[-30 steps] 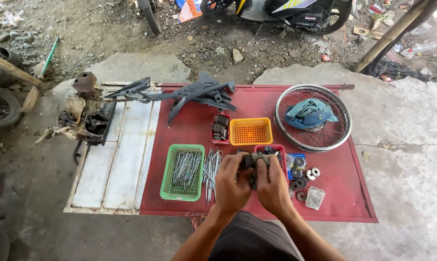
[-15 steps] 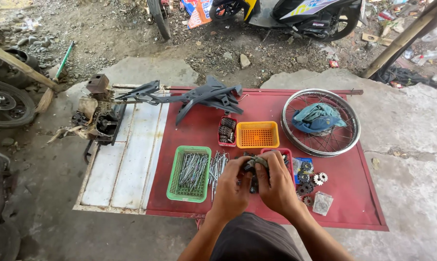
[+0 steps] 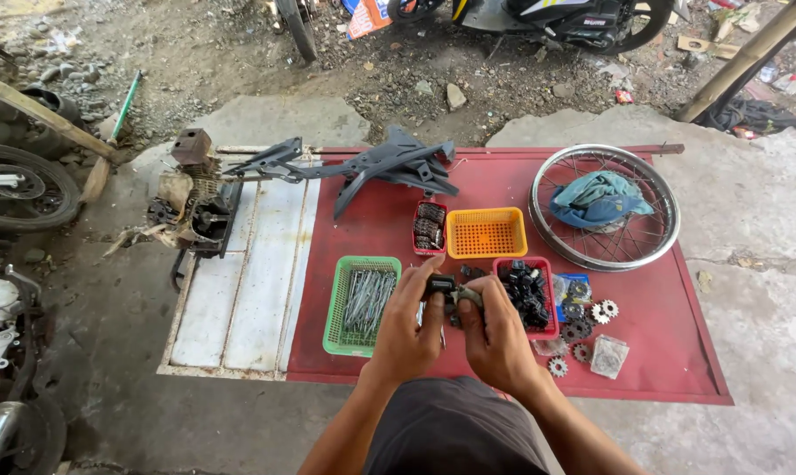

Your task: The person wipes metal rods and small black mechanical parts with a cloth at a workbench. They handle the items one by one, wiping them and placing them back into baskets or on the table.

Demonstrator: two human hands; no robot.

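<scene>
Both hands are raised together over the near edge of the red metal sheet (image 3: 679, 352), closed on one small dark mechanical part (image 3: 446, 287). The left hand (image 3: 408, 330) pinches the part's left end between thumb and curled fingers; the right hand (image 3: 496, 339) grips its right end, fingers wrapped, and the two hands touch at the knuckles. The part's exact kind cannot be told. Just left of the hands sits a green basket (image 3: 338, 310) of long metal spokes. Just right sits a red basket (image 3: 546, 299) of dark small parts, with loose sprockets (image 3: 591, 321) beside it. Behind them lie an empty orange basket (image 3: 486, 233), a spoked wheel rim (image 3: 604, 207) with a blue cloth (image 3: 598, 199) inside it, and a dark plastic frame piece (image 3: 389, 167).
</scene>
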